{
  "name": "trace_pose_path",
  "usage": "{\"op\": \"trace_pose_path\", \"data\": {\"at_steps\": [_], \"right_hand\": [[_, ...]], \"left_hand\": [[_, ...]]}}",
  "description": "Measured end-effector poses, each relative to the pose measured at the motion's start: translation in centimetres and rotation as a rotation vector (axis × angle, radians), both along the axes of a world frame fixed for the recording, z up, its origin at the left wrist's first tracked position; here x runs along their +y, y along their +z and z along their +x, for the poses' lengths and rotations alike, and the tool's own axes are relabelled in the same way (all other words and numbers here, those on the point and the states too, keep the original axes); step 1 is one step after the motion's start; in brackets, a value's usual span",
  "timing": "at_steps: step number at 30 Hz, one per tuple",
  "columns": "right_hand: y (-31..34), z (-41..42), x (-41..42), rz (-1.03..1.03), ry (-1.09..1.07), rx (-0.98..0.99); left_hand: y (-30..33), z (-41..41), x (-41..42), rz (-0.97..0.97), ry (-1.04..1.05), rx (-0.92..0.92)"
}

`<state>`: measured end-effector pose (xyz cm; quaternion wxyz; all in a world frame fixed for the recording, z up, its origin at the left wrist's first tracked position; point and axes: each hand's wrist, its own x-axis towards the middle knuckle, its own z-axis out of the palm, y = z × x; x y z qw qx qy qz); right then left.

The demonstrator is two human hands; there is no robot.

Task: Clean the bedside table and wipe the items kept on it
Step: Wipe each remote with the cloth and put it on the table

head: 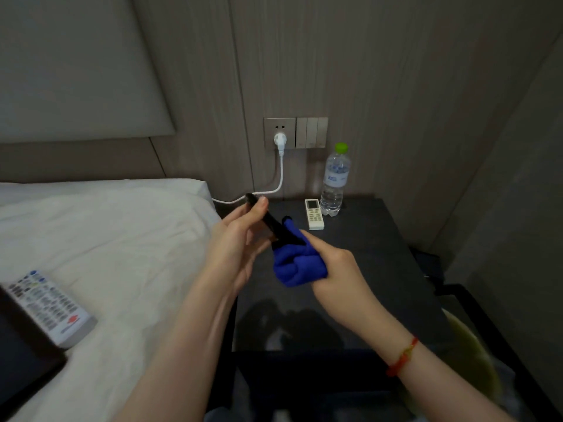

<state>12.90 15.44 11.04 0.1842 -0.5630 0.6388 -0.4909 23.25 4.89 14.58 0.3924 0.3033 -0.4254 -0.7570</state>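
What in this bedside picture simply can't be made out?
All in the head view:
- Slim black object: what it is; the left hand and bunched blue cloth cover most of it.
- Clear plastic water bottle label: print too small.
- Grey many-buttoned remote control on the white bed: button labels blurred.
- Dark flat slab: cut off by the left edge.

Walls (396,86) are clad in grey-brown wood-grain panels under dim lighting, with a pale padded headboard panel (76,65) mounted at upper left. A metallic socket plate (279,132) carrying a white plug sits beside a three-gang switch plate (312,132). A bed (106,239) with white linen adjoins the dark worktop (380,269).
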Motion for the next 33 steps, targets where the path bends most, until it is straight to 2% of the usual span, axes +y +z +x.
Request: {"op": "trace_pose_path", "data": {"at_steps": [5, 7, 11, 16, 20, 25, 30, 33], "right_hand": [[3.2, 1.9, -2.3, 0.005, -0.281, 0.426], [3.4, 2.2, -2.8, 0.002, -0.293, 0.536], [1.7, 1.5, -1.7, 0.107, -0.238, 0.624], [-0.7, 0.5, 0.6, 0.2, -0.197, 0.485], [0.6, 1.4, -1.1, 0.091, -0.254, 0.414], [1.7, 2.2, -2.8, -0.014, -0.303, 0.367], [-1.3, 1.5, -1.3, 0.163, -0.22, 0.325], [-3.2, 0.8, 0.1, 0.246, -0.15, 0.181]], "left_hand": [[-1.0, -1.7, 2.0, 0.095, -0.058, 0.042], [-1.0, -1.7, 1.8, 0.149, -0.011, 0.067], [-1.0, -0.9, 1.1, 0.105, 0.041, 0.019], [-1.1, 0.0, 0.2, 0.078, 0.166, -0.004], [-2.0, -1.5, 2.1, 0.076, 0.044, -0.056], [-1.9, -1.3, 2.0, 0.085, 0.02, 0.025], [-1.6, -0.6, 1.0, 0.097, 0.151, -0.02], [-1.5, 0.0, 0.2, 0.065, 0.19, -0.033]]}}
